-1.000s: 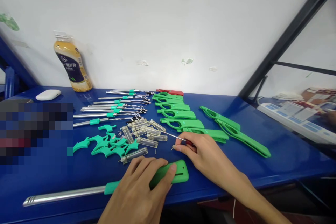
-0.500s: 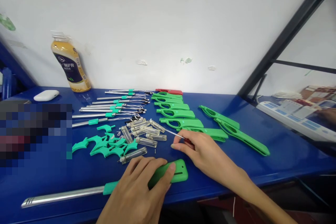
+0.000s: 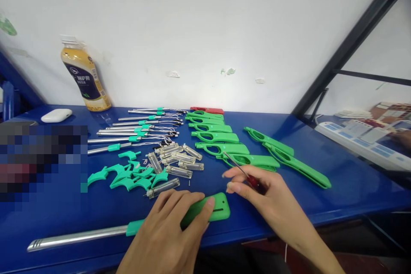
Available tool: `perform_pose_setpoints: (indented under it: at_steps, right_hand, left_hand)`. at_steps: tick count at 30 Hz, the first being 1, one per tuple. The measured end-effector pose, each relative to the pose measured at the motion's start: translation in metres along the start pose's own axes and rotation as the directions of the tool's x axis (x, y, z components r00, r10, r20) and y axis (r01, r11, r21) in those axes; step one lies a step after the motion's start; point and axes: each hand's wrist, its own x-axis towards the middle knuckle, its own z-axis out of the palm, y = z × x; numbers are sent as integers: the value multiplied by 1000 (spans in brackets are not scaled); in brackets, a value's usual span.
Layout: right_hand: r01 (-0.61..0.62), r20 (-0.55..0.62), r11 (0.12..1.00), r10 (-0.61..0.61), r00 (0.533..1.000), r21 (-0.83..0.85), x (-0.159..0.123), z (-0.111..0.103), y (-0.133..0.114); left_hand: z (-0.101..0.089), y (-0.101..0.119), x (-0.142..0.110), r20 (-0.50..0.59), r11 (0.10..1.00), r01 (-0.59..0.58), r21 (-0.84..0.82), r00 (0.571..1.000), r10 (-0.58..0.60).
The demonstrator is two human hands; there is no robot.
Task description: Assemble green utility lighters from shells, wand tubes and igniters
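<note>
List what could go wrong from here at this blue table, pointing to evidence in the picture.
The screwdriver in the right hand has a bare shaft; a slip might jab the left hand.
The green handle under the left hand lies near the front edge of the table and could slide off if nudged.
The tiny screw-like piece lies loose near the clear tubes and might get brushed away.

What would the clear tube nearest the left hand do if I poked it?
The tube would probably slide easily, since it and the table look smooth. It might roll a bit, as its sides look rounded, but the fitting at its end could stop it. It's likely light: it's small beside the left hand and looks like plastic.
</note>
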Motion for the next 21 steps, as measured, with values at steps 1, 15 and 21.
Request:
perform_pose_setpoints:
  at_steps: [1,15,21]
  right_hand:
    - [1,-21,1000,-1,1000,0,-1,1,1]
    - [13,-142,998,-3,990,66,-15,17,0]
    - [155,-116,987,-159,980,-42,-16,18,4]
  left_hand:
    - [0,0,0,0,1000,-2,2,1000,2]
    - [-2,-1,0,20,1000,-21,18,1000,21]
    - [-1,0,0,39,1000,-11,17,999,11]
